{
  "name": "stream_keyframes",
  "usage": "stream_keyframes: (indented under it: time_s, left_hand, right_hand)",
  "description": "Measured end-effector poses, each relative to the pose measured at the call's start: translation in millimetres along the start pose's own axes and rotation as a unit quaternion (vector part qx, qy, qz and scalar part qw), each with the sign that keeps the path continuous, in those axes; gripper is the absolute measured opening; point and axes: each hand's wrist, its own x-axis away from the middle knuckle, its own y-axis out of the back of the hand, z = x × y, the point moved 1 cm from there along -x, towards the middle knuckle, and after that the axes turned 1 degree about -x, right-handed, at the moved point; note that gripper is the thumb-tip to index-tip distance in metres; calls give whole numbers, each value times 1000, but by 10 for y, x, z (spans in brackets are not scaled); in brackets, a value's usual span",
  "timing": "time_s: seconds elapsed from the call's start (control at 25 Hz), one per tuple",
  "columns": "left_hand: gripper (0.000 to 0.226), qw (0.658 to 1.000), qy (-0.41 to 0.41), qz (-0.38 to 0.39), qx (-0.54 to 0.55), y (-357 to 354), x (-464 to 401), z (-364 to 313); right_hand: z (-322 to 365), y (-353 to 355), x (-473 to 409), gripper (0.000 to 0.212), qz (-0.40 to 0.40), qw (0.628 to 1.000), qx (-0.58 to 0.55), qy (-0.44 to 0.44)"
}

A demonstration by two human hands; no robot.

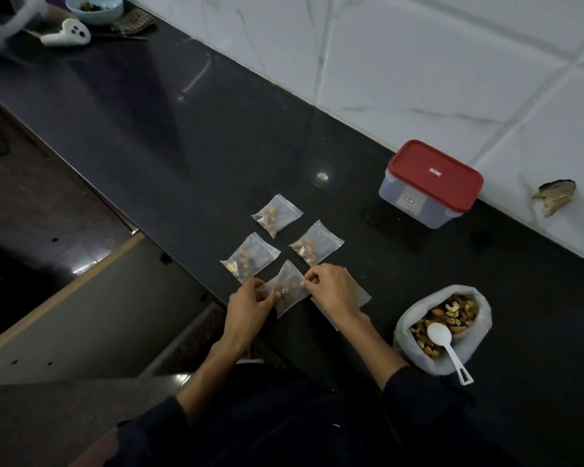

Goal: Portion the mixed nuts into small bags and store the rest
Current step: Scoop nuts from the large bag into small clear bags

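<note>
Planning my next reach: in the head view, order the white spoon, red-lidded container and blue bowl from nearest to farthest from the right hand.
1. white spoon, in the nut bag, just right of the right hand.
2. red-lidded container, by the wall.
3. blue bowl, far left corner.

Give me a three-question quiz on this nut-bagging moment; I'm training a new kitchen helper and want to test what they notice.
1. How many filled small bags lie on the counter untouched by either hand?
2. True or false: the red-lidded container stands open.
3. Where is the white spoon? A) on the counter B) in the big bag of nuts C) in the blue bowl

Key
1. Three: the far bag, the left bag and the right bag.
2. False; its lid is on.
3. B. Meanwhile the left hand and right hand pinch a fourth bag between them.
</note>
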Motion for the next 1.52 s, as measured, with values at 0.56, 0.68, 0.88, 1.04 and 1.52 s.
stream_keyframes:
  time_s: [0.56, 0.68, 0.88, 1.04, 1.52]
  left_hand:
    - [32, 978, -92, -45, -179, 41, 143, -288]
    - [21, 978, -137, 13, -159, -107, 157, -501]
    - [27, 961, -198, 69, -183, -574, 20, -789]
    - [38, 948, -203, 87, -231, -861, -115, -874]
    - [16, 956, -156, 66, -239, -1062, -208, -922]
  right_hand:
    - [-493, 320, 405, 21, -57, 997, -47, -6]
    - [-693, 424, 638, 27, -26, 999, -41, 1]
    - [-733, 313, 893, 34, 86, 994, -1, 61]
    - [-781, 294, 965, 36, 99, 992, 22, 70]
    - [-769, 190, 1056, 33, 56, 997, 19, 57]
